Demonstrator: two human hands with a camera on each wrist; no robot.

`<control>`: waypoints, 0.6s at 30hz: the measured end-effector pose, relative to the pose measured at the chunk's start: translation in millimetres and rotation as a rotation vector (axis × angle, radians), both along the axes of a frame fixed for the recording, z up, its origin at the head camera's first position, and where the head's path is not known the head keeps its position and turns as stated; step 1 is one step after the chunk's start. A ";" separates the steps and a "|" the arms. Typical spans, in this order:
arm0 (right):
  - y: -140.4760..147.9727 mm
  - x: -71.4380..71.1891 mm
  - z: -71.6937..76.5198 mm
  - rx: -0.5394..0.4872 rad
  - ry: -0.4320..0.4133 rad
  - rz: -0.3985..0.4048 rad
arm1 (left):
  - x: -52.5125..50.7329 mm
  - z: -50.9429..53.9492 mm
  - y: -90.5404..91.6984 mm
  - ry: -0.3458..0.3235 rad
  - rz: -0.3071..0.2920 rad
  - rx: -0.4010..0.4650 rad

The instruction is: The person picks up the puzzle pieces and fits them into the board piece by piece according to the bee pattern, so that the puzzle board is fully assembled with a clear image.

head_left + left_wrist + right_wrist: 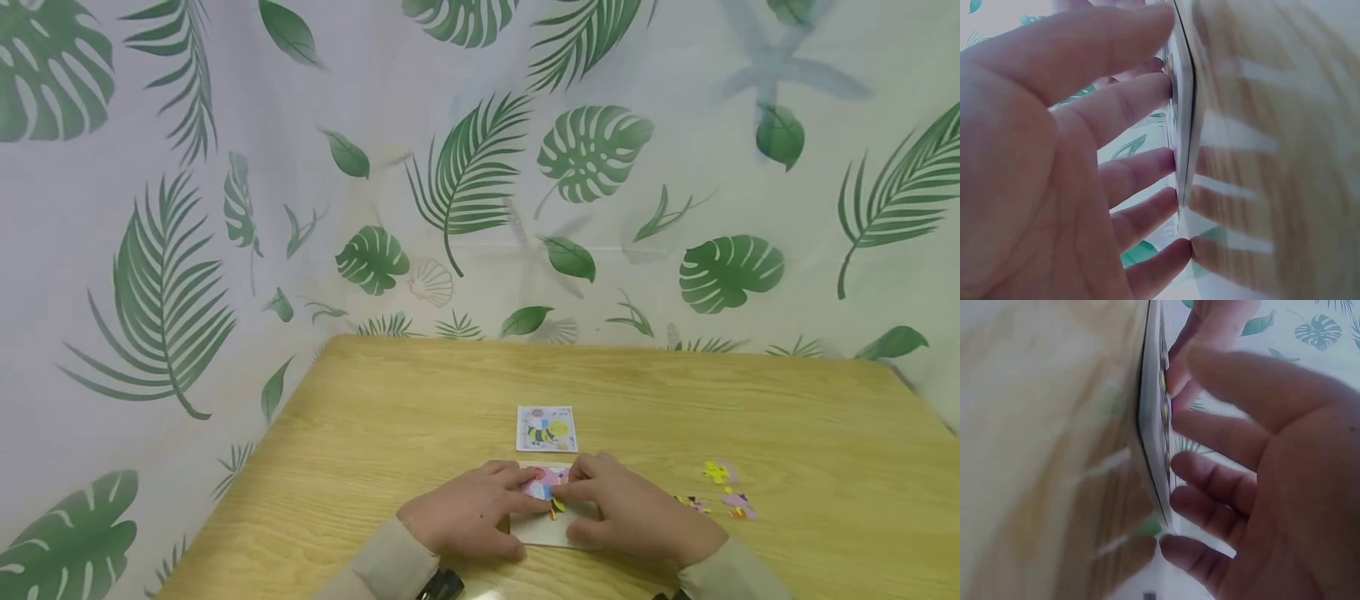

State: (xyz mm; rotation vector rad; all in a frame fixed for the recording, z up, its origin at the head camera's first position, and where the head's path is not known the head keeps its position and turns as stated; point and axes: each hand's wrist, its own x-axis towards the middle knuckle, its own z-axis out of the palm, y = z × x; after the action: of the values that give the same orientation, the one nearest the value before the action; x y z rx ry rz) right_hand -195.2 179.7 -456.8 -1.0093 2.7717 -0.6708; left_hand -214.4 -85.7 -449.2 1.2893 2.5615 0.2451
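Observation:
A small white puzzle board (543,533) lies flat on the table, with joined jigsaw pieces (534,490) in pink, blue, yellow and black across its far part. From the left, my left hand (476,510) rests its extended fingertips on the pieces and the board's edge; its little finger touches the table in the left wrist view. My right hand (630,512) presses its fingertips on the right side of the pieces. In the right wrist view its fingers (1210,472) are slightly bent along the board's side (1154,425). Both hands hide parts of the picture.
Just beyond the board lies a square picture card (547,429) with a bee on it. Several loose jigsaw pieces (717,472) are scattered right of the right hand. A leaf-patterned curtain (480,250) hangs behind and left of the wooden table (420,392).

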 end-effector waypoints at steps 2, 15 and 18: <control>1.5 0.8 1.2 0.006 -0.013 0.010 | 0.1 0.3 -1.3 -0.010 -0.005 -0.005; 4.3 3.3 -0.8 0.055 0.043 0.030 | 2.7 2.6 3.1 0.047 -0.056 -0.028; 4.3 3.5 -0.8 0.055 0.046 0.022 | 2.7 3.6 3.7 0.068 -0.067 -0.036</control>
State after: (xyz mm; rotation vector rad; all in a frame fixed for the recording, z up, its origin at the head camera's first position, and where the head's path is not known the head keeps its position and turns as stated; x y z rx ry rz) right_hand -191.8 184.1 -457.6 -1.0561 2.7975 -0.5725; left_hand -211.6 -82.0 -445.6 1.3899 2.5600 0.1433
